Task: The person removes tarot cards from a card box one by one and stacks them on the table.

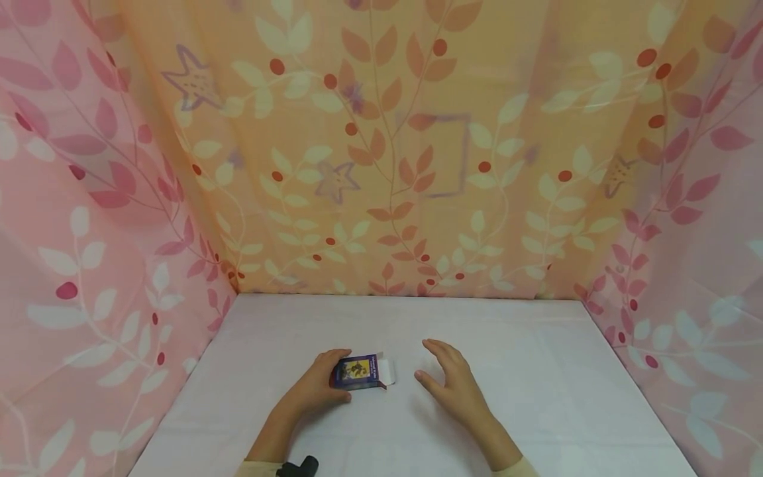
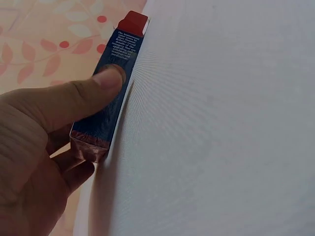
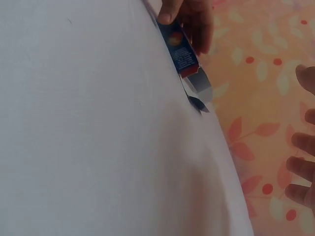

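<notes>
A small dark-blue card box point(image 1: 356, 372) with a yellow picture on its face lies at the middle of the white table. Its end flap stands open toward the right. My left hand point(image 1: 318, 385) grips the box's left end, thumb on the near long side and fingers on the far side. Printed text and a red tab show on the box point(image 2: 96, 123) in the left wrist view. To the right, apart from the box, my right hand point(image 1: 457, 387) hovers with fingers spread and nothing in them. What the box contains is hidden.
White cloth point(image 1: 536, 371) covers the table. Floral curtains hang on three sides: an orange one point(image 1: 381, 146) at the back and pink ones left and right. A black strap piece point(image 1: 300, 466) sits at the left wrist.
</notes>
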The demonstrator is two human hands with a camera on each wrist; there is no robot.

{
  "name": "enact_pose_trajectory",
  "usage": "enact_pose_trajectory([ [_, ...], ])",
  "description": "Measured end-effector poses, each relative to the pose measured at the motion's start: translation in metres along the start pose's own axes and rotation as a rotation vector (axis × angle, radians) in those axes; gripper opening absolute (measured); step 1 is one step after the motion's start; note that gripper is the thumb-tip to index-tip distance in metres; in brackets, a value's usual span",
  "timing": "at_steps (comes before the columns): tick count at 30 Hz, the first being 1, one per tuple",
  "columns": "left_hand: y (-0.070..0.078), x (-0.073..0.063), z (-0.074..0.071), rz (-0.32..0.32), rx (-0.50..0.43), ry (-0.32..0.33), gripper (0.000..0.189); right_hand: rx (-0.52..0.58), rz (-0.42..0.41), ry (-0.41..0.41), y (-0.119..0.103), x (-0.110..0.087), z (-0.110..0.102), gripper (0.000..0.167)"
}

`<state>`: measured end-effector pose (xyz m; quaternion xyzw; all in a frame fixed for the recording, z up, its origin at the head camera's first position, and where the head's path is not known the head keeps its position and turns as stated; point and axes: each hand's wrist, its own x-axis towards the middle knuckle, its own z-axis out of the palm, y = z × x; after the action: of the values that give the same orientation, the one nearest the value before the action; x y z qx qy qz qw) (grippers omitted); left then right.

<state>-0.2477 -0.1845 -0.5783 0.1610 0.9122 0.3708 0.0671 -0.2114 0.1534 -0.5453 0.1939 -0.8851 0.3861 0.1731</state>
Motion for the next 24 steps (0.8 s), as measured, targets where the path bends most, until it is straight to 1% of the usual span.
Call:
enact_pose_trajectory([
  [5, -0.004, 0.000, 0.000, 0.007, 0.007, 0.005, 0.086, 0.013, 0.020, -0.017, -0.005, 0.001, 0.008, 0.061],
  [10, -0.009, 0.001, 0.001, 0.016, 0.008, 0.024, 0.082, 0.005, -0.005, -0.004, -0.008, 0.002, 0.013, 0.061],
  [14, -0.013, -0.003, 0.003, 0.015, -0.028, 0.045, 0.082, -0.004, -0.030, 0.005, -0.010, 0.001, 0.014, 0.060],
  [17, -0.015, -0.007, 0.005, 0.009, -0.069, 0.044, 0.083, 0.005, -0.025, -0.002, -0.012, 0.000, 0.013, 0.059],
  [21, -0.012, -0.010, 0.007, 0.027, -0.090, 0.052, 0.082, 0.034, -0.003, -0.008, -0.015, 0.001, 0.010, 0.058],
  [24, -0.006, -0.012, 0.008, 0.036, -0.091, 0.073, 0.082, 0.063, 0.013, -0.009, -0.017, 0.003, 0.009, 0.055],
])
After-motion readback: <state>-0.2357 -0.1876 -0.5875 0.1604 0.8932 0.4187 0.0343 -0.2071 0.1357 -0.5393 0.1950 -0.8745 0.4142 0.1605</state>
